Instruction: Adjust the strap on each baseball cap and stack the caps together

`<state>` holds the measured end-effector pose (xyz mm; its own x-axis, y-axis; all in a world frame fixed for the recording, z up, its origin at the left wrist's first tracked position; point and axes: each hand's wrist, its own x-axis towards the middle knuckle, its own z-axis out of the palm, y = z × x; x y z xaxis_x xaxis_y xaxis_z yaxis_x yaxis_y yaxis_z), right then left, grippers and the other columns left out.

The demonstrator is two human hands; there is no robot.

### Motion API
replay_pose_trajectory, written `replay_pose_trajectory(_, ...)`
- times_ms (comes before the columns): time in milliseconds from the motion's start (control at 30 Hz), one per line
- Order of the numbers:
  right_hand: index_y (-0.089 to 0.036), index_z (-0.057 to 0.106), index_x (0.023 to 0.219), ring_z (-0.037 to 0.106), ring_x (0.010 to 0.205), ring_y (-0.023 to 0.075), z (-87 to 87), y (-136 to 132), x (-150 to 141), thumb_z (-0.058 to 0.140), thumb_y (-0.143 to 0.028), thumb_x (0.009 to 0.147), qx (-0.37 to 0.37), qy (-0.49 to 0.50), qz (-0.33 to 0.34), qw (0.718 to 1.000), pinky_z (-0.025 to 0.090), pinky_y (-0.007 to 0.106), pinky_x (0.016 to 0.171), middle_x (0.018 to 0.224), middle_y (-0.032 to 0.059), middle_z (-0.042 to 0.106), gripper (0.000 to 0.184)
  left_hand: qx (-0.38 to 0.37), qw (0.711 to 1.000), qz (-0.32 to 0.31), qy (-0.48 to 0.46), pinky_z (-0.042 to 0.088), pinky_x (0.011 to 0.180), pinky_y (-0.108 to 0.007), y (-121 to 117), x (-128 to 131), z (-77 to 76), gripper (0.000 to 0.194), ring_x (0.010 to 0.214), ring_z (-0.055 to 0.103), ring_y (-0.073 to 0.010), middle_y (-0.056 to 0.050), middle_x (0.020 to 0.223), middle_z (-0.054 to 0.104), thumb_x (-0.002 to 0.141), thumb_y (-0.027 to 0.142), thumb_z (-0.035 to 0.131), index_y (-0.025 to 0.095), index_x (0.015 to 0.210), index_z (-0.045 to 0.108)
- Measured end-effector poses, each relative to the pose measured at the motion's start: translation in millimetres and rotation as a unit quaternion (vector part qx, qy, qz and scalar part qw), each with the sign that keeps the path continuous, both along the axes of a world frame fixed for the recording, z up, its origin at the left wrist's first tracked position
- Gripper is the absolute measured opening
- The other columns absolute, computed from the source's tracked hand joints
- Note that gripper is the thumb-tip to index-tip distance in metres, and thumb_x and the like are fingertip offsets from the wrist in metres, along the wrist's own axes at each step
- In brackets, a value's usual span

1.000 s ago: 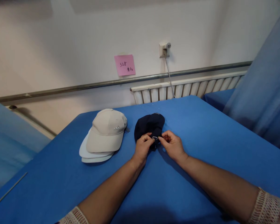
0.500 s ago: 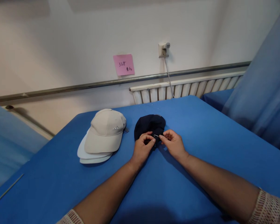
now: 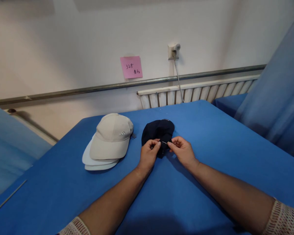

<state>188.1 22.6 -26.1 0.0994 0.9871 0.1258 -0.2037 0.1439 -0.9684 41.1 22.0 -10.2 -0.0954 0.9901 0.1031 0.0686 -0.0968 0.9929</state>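
Note:
A dark navy cap point(image 3: 156, 130) lies on the blue-covered table, its strap side turned toward me and its brim pointing away. At its back strap a small metal buckle point(image 3: 164, 142) shows between my hands. My left hand point(image 3: 148, 152) pinches the strap just left of the buckle, thumb against fingers. On the buckle's other side, my right hand point(image 3: 182, 150) pinches the strap edge with thumb and forefinger. To the left sits a stack of caps, a beige cap point(image 3: 111, 137) on top with paler brims point(image 3: 93, 160) poking out beneath it.
The blue table cover point(image 3: 210, 140) reaches toward a wall with a metal rail point(image 3: 98, 88) and a white radiator point(image 3: 171, 97). A plugged-in cord point(image 3: 177, 75) hangs down behind the table. Blue curtains point(image 3: 276, 88) flank both sides. A thin rod point(image 3: 8, 198) lies at the left.
Both hands stay at the cap's strap, with small finger shifts around the buckle. The strap and buckle have tilted slightly. The stacked caps have not moved.

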Motion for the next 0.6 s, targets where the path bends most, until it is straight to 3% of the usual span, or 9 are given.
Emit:
replay_pose_trajectory(200,-0.02,0.058,0.071,0.052,0.052,0.0101,4.7,-0.7,0.4,0.077,-0.047,0.065,-0.015,0.019,0.002,1.0,0.046,0.025,0.053,0.061,-0.0032,0.058,0.033,0.016,1.0,-0.011,0.003,0.046,0.086,-0.033,-0.5,0.2,1.6,0.018,0.096,0.062,-0.0207,-0.009,0.102,0.068,0.072,0.033,0.071,0.016,0.072,0.066)
replay_pose_trajectory(433,-0.019,0.059,0.073,0.053,0.052,0.0097,7.2,-0.2,4.0,0.079,-0.046,0.062,-0.059,0.077,0.01,0.995,0.044,0.024,0.054,0.062,-0.0036,0.059,0.035,-0.005,0.999,-0.048,-0.017,0.049,0.076,-0.03,-2.5,0.5,4.2,0.022,0.082,0.062,-0.016,-0.009,0.108,0.068,0.069,0.035,0.074,0.016,0.078,0.069)
replay_pose_trajectory(600,-0.019,0.059,0.072,0.053,0.051,0.0089,6.4,-1.2,3.8,0.081,-0.046,0.062,-0.067,0.08,0.049,0.993,0.041,0.023,0.054,0.06,-0.004,0.059,0.036,-0.007,0.999,-0.042,0.025,0.044,0.06,-0.023,0.3,0.5,0.2,0.025,0.064,0.055,-0.0106,-0.004,0.083,0.066,0.068,0.037,0.073,0.014,0.074,0.065)
